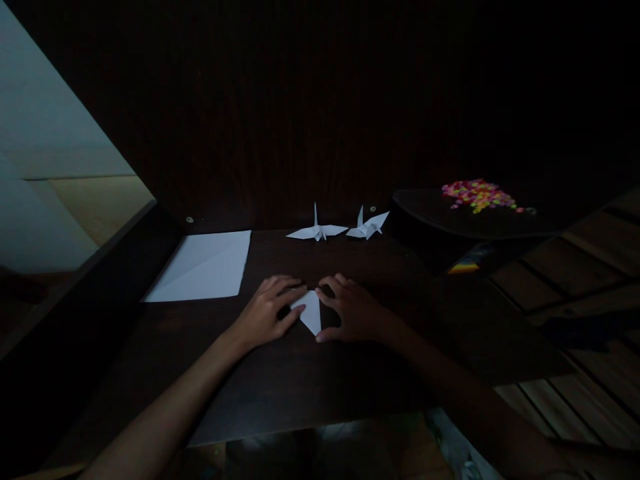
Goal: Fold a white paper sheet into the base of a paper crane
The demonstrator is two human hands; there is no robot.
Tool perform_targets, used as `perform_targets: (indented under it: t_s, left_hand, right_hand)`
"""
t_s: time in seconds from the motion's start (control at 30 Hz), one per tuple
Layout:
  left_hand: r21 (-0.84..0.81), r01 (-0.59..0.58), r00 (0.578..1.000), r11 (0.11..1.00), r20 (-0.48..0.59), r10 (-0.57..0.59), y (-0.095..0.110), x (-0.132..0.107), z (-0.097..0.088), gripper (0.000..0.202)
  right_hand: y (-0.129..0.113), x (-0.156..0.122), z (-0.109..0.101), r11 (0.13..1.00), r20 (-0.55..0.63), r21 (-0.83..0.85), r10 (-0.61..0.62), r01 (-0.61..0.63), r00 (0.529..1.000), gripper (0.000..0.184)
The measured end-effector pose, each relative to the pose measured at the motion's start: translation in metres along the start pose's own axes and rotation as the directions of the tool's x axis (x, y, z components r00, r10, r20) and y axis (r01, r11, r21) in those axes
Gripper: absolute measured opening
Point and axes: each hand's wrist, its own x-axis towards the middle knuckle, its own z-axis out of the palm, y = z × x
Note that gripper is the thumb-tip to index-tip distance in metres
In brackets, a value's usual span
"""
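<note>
A small folded piece of white paper (311,312) lies flat on the dark wooden desk (280,393) between my hands, its pointed corner toward me. My left hand (274,308) rests over its left side, fingers spread and touching the paper. On the right edge, my right hand (350,308) touches it with thumb near the bottom point and a finger at the upper corner; its fingers are apart. Part of the paper's left side is hidden under my left fingers. Behind the hands stand two white paper cranes, one in the middle (317,232) and one to its right (369,228).
White square sheets (210,267) lie at the back left, a diagonal crease on the top one. A rounded shelf (425,207) at the right bears a pile of small colourful pieces (479,195). A dark panel (280,120) rises behind the desk; a low side board (90,287) borders the left.
</note>
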Motion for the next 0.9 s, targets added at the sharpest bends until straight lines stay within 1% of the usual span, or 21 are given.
perform_targets:
  t_s: [0.07, 0.1, 0.17, 0.23, 0.33, 0.4, 0.47, 0.57, 0.67, 0.77, 0.9]
  left_hand:
    - [-0.019, -0.141, 0.983, 0.99, 0.112, 0.143, 0.005, 0.0, 0.0, 0.037]
    - [-0.03, -0.183, 0.97, 0.983, 0.158, 0.186, 0.007, -0.001, 0.0, 0.04]
    - [-0.044, -0.214, 0.951, 0.976, 0.219, 0.218, 0.007, -0.001, -0.002, 0.044]
    - [-0.038, -0.203, 0.946, 0.978, 0.249, 0.206, 0.004, -0.002, -0.005, 0.043]
    - [0.003, -0.193, 0.951, 0.981, 0.248, 0.187, -0.002, -0.003, -0.009, 0.033]
    - [0.051, -0.223, 0.948, 0.973, 0.242, 0.205, -0.004, -0.004, -0.01, 0.03]
    - [0.11, -0.272, 0.939, 0.956, 0.25, 0.238, -0.006, -0.004, -0.009, 0.028]
    - [0.184, -0.32, 0.924, 0.929, 0.278, 0.263, -0.005, -0.005, -0.008, 0.028]
    - [0.236, -0.323, 0.924, 0.917, 0.289, 0.251, -0.003, -0.004, -0.008, 0.025]
    - [0.293, -0.278, 0.94, 0.915, 0.277, 0.197, -0.002, -0.002, -0.008, 0.022]
    - [0.323, -0.224, 0.965, 0.919, 0.205, 0.163, 0.0, 0.001, -0.011, 0.022]
  right_hand:
    - [0.003, 0.001, -0.001, 1.0, -0.01, 0.017, -0.024, 0.024, 1.0, 0.073]
    - [0.006, 0.001, -0.002, 0.999, -0.017, 0.031, -0.034, 0.035, 0.999, 0.063]
    - [0.011, 0.001, -0.004, 0.996, -0.031, 0.067, -0.053, 0.055, 0.998, 0.049]
    - [0.014, 0.0, -0.006, 0.99, -0.05, 0.112, -0.076, 0.081, 0.996, 0.049]
    - [0.015, 0.0, -0.005, 0.965, -0.08, 0.206, -0.148, 0.162, 0.986, 0.056]
    - [0.013, 0.002, -0.003, 0.933, -0.108, 0.278, -0.208, 0.23, 0.972, 0.051]
    - [0.011, 0.004, 0.002, 0.903, -0.145, 0.328, -0.242, 0.277, 0.959, 0.044]
    - [0.011, 0.007, 0.01, 0.893, -0.189, 0.353, -0.224, 0.279, 0.956, 0.041]
    - [0.014, 0.009, 0.017, 0.904, -0.253, 0.339, -0.178, 0.259, 0.951, 0.03]
    - [0.017, 0.009, 0.02, 0.926, -0.329, 0.279, -0.155, 0.253, 0.932, 0.02]
    - [0.014, 0.009, 0.02, 0.948, -0.397, 0.215, -0.137, 0.237, 0.908, 0.025]
